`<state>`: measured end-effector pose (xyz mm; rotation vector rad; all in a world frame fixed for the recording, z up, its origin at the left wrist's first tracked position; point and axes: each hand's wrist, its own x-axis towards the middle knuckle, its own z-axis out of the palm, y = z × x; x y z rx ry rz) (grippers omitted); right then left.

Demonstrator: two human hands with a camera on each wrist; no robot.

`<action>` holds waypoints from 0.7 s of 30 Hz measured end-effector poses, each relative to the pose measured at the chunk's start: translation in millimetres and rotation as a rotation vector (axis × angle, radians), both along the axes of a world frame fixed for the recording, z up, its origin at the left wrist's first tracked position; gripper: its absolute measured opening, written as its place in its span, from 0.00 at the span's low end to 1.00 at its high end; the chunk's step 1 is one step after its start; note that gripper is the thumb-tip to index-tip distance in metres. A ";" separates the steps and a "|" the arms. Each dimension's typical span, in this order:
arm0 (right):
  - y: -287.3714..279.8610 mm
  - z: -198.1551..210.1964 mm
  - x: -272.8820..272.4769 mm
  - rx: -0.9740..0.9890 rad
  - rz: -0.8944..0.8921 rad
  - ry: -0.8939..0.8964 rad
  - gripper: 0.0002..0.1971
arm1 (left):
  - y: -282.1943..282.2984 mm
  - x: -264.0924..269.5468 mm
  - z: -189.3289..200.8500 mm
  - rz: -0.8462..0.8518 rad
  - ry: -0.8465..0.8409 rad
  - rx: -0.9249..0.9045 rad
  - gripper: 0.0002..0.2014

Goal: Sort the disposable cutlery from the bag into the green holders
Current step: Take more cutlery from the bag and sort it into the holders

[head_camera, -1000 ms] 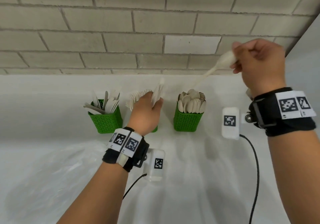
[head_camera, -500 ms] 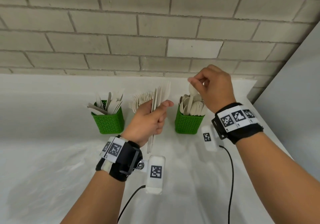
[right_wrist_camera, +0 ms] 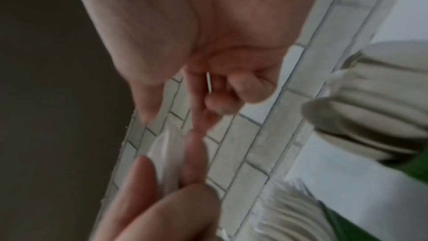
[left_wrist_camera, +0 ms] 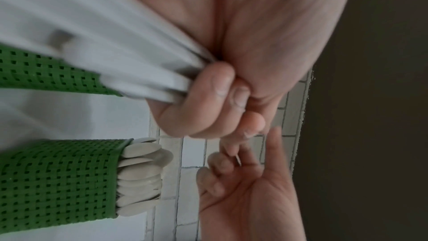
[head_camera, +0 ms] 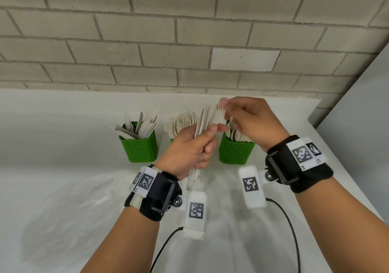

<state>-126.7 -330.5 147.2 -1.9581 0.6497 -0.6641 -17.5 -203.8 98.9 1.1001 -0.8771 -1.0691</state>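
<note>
Right hand (head_camera: 250, 123) now at cutlery bundle (head_camera: 207, 119) top, left hand (head_camera: 189, 150) gripping upright

Right hand (right_wrist_camera: 197, 47) fingers (right_wrist_camera: 250, 87) curled, blurred spoons (right_wrist_camera: 370, 109) in green holder (right_wrist_camera: 414, 169), brick wall (right_wrist_camera: 231, 153)

A wall of pale grey painted brick (head_camera: 189, 47) in a running bond rises behind a white table (head_camera: 52, 125), its far edge meeting the lowest course. One brick (head_camera: 245, 58) right of centre looks lighter than its neighbours. A plain grey panel (head_camera: 362, 112) closes the right side; soft, even light, faint shadows
</note>
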 end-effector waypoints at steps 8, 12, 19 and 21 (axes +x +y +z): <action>1.7 -1.1 0.7 0.070 0.078 -0.034 0.08 | 15.6 3.4 -5.7 -0.013 0.101 0.001 0.17; -1.4 2.0 1.9 0.033 -0.044 -0.172 0.08 | 25.8 12.1 -16.6 0.158 0.090 0.049 0.16; 1.8 -10.9 30.0 -0.161 -0.084 -0.260 0.10 | 49.3 44.7 -29.0 0.466 0.079 0.008 0.14; 6.0 -20.6 44.6 -0.264 -0.071 -0.240 0.10 | 50.3 46.6 -25.1 0.462 0.082 -0.005 0.14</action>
